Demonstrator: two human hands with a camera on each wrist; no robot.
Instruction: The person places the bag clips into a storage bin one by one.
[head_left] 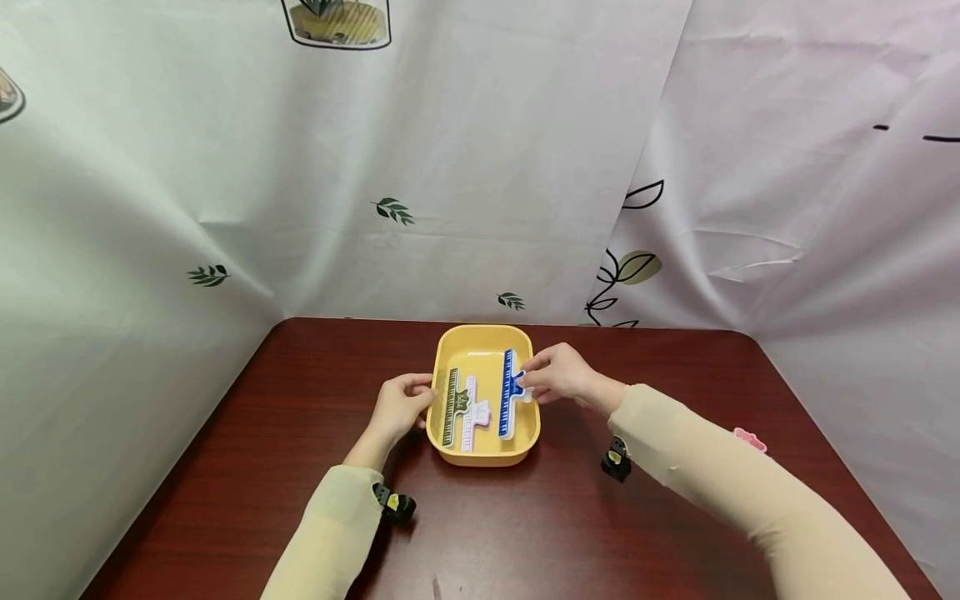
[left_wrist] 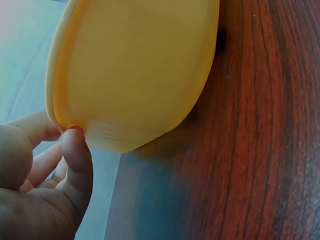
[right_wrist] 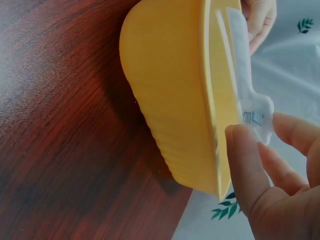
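Note:
A yellow plastic tray (head_left: 483,460) stands on the table, holding long sheet-music clips printed with piano keys. My left hand (head_left: 396,408) pinches its left rim between thumb and fingers, seen close in the left wrist view. My right hand (head_left: 564,375) holds a blue clip (head_left: 507,396) by its handle over the tray's right side. The right wrist view shows the white back of this clip (right_wrist: 242,55) with its metal spring, thumb and fingers around the handle. In the tray's left half lie a dark green clip (head_left: 451,408) and a pale lilac clip (head_left: 470,417), side by side.
A pink object (head_left: 750,439) lies on the table at the right, partly hidden by the right sleeve. Pale patterned cloth (head_left: 480,167) hangs behind and beside the dark red wooden table (head_left: 285,483). Each wrist wears a small black camera.

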